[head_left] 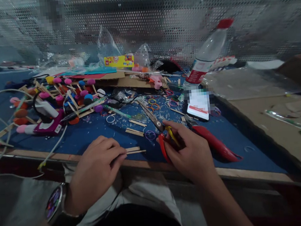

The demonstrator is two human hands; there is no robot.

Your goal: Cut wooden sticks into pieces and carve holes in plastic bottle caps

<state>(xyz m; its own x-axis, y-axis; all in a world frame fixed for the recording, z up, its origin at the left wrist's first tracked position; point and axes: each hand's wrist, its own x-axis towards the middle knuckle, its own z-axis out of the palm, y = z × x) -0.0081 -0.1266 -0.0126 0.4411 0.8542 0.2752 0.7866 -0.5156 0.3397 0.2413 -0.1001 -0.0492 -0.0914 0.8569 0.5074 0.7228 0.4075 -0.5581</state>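
Note:
My left hand, with a watch on its wrist, is closed on wooden sticks at the table's front edge; their near ends are hidden by my fingers. A pair of scissors with red and yellow handles is in my right hand, its blades pointing away and to the left. Just beyond my left hand lie short wooden sticks and a purple rubber band. Red-handled pliers rest to the right of my right hand.
Stick pieces joined to coloured balls and a purple power strip with a white cable crowd the left. A lit phone and a tilted plastic bottle stand right of centre. Cardboard covers the far right. Mesh rises behind.

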